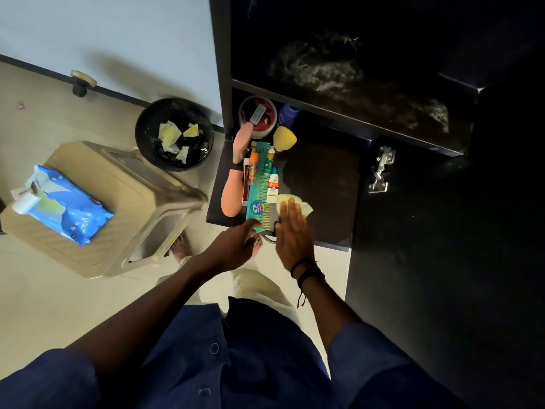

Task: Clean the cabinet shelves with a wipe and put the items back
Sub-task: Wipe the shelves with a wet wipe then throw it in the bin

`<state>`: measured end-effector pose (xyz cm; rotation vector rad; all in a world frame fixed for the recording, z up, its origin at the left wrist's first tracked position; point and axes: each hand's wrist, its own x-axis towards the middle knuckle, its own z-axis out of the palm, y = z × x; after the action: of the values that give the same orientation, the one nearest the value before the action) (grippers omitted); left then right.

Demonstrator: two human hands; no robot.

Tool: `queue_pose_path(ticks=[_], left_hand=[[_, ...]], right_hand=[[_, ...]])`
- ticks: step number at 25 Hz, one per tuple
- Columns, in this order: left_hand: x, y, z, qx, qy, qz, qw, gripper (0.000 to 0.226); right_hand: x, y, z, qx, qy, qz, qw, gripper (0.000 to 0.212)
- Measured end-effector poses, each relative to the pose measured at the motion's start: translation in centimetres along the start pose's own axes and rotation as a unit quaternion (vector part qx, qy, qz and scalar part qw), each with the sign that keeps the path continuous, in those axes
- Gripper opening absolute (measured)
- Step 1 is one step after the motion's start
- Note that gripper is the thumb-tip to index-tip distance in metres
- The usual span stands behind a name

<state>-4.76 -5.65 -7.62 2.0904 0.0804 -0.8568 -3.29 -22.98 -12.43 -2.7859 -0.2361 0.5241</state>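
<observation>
A pale yellow wipe (303, 206) lies on the dark lower cabinet shelf (321, 178), pressed flat under the fingers of my right hand (292, 231). My left hand (233, 246) reaches to the front end of a teal comb (259, 184) and touches it with the fingertips. Beside the comb lie a pink brush (231, 196), an orange-capped tube (253, 169), a white tube (272, 184), a yellow sponge (283, 137) and a small blue jar (258, 207). A round tub (258, 116) stands at the back left. The upper shelf (354, 84) shows streaky wet marks.
A black bin (174, 134) with used wipes stands on the floor left of the cabinet. A blue wipes pack (65, 205) lies on a beige plastic stool (118, 208). The open cabinet door with its metal hinge (380, 169) is on the right. My bare feet are below the shelf.
</observation>
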Motion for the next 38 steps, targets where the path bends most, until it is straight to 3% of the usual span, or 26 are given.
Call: queue_pose_path(ticks=[2, 6, 9, 13, 14, 17, 21, 25, 29, 31, 33, 36, 38], left_hand=[[0.0, 0.0, -0.1, 0.005, -0.006, -0.002, 1.000, 0.046], [0.3, 0.0, -0.2, 0.019, -0.003, 0.005, 1.000, 0.048], [0.9, 0.1, 0.0, 0.020, -0.015, 0.006, 1.000, 0.048], [1.1, 0.7, 0.2, 0.026, -0.006, 0.017, 1.000, 0.050], [1.0, 0.8, 0.1, 0.025, 0.003, 0.024, 0.999, 0.049], [1.2, 0.8, -0.5, 0.016, 0.021, 0.029, 0.999, 0.045], [0.8, 0.4, -0.8, 0.006, 0.043, 0.027, 0.999, 0.043], [0.1, -0.4, -1.2, 0.006, 0.081, 0.021, 0.996, 0.039], [-0.2, -0.4, -1.5, -0.005, 0.066, 0.011, 0.998, 0.039], [-0.5, -0.4, -1.8, -0.003, 0.065, 0.011, 0.998, 0.040], [-0.7, -0.5, -2.3, -0.013, 0.064, 0.018, 0.998, 0.040], [-1.0, -0.9, -3.0, -0.028, 0.077, 0.019, 0.996, 0.037], [-1.1, -1.5, -2.9, -0.026, 0.082, 0.012, 0.996, 0.035]], right_hand=[[-2.5, 0.9, 0.1, -0.024, -0.022, -0.016, 0.999, 0.053], [-6.2, 6.5, -1.5, 0.020, 0.025, 0.218, 0.975, 0.059], [-3.9, 5.8, -1.4, 0.048, 0.046, 0.271, 0.960, 0.057], [-4.8, 3.9, -1.1, 0.016, 0.019, 0.109, 0.994, 0.052], [-4.6, 4.7, -1.9, 0.017, 0.006, 0.101, 0.995, 0.052], [-0.4, 6.9, -4.3, 0.007, 0.001, 0.172, 0.985, 0.056], [10.6, 7.3, -6.6, -0.014, -0.001, 0.152, 0.988, 0.058], [19.1, 6.4, -8.4, -0.023, -0.036, 0.186, 0.982, 0.058], [13.5, 2.7, -5.8, 0.002, -0.005, -0.018, 1.000, 0.053], [9.1, 3.0, -5.2, 0.011, 0.015, -0.071, 0.997, 0.051], [5.9, 4.4, -5.1, 0.005, 0.032, -0.005, 0.999, 0.054], [4.7, 5.3, -5.0, 0.010, 0.049, 0.164, 0.985, 0.051], [6.9, 3.3, -4.9, 0.052, 0.053, 0.195, 0.978, 0.049]])
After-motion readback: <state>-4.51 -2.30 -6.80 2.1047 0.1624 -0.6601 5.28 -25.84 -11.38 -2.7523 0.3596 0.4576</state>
